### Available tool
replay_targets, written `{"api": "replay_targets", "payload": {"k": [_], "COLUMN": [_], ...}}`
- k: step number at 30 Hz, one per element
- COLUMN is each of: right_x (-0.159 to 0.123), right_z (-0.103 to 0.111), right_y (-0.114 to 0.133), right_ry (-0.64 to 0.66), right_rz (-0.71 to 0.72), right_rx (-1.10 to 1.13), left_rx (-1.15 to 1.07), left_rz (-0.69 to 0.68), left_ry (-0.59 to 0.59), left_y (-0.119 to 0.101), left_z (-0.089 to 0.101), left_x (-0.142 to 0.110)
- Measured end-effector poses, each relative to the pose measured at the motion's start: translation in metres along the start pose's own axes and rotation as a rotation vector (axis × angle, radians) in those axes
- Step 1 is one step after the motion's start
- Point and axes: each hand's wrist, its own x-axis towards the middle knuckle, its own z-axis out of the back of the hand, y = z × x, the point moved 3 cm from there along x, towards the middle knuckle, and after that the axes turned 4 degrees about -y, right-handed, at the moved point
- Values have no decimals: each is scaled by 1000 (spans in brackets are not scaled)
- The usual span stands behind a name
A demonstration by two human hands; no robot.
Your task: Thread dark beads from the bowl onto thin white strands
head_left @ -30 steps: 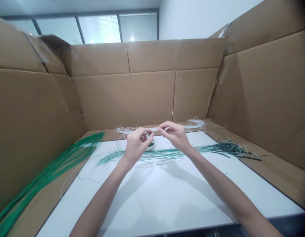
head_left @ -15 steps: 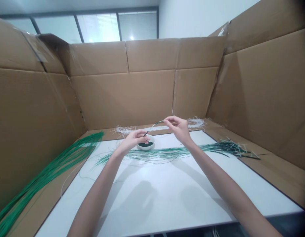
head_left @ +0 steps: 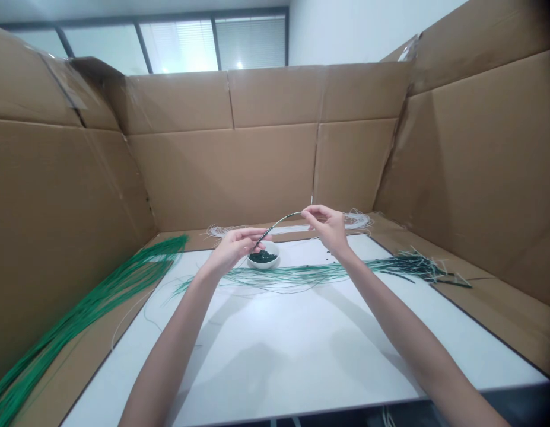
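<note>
A thin pale string with dark beads on it [head_left: 275, 225] arches between my two hands. My left hand [head_left: 234, 250] pinches its lower, beaded end just left of the bowl. At the upper right end, my right hand [head_left: 327, 225] holds the string between thumb and fingertips. Below the string stands a small white bowl [head_left: 277, 258] with dark green beads [head_left: 262, 257] in it. A bundle of thin green strands [head_left: 296, 275] lies across the white board [head_left: 275, 344], just in front of the bowl. Dark beaded ends [head_left: 415, 264] of this bundle spread out at the right.
A long bunch of green strands [head_left: 92, 302] lies along the left side on cardboard. Behind the board sits a coil of white strands [head_left: 221, 230]. A few loose beads [head_left: 328, 255] lie near my right wrist. Tall cardboard walls [head_left: 266, 172] stand at the back and both sides.
My right hand has moved slightly right and up, my left hand slightly left. More dark beads show along the string, and the bowl is less covered by my left hand.
</note>
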Motion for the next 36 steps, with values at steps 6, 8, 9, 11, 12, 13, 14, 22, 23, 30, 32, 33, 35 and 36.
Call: {"api": "replay_targets", "payload": {"k": [6,8,9,11,12,13,14,22,23,30,32,33,35,36], "right_x": [0,0,0,0,0,0,0,0,0,-2,-3,-3,-4,-4], "right_z": [0,0,0,-1,-1,-1,-1,-1,-1,0,0,1,1,2], "right_y": [0,0,0,0,-1,-1,-1,-1,0,7,9,11,13,14], "right_ry": [-3,-1,-1,0,0,-1,-2,1,2,6,1,-5,-13,-15], "right_rz": [-2,-5,-7,-6,-4,-1,2,-5,-4,2,5,8,13,14], "right_rx": [-4,-8,-9,-11,-13,-16,-19,-14,-14,-12,-11,-10,-7,-5], "left_rx": [-101,-108,-108,-99,-93,-86,-81,-66,-61,-18,-11,-8,1,5], "left_rz": [80,90,95,95,92,88,85,103,102,121,120,117,111,110], "left_ry": [-37,-57,-60,-48,-38,-28,-23,-38,-38,-79,-90,-99,-122,-133], "left_y": [2,2,2,2,2,3,3,7,7,9,11,12,14,15], "left_z": [1,1,1,1,0,0,0,-1,-2,-3,-3,-3,-2,-2], "left_x": [2,2,2,2,2,2,2,2,2,2,3,4,5,6]}}
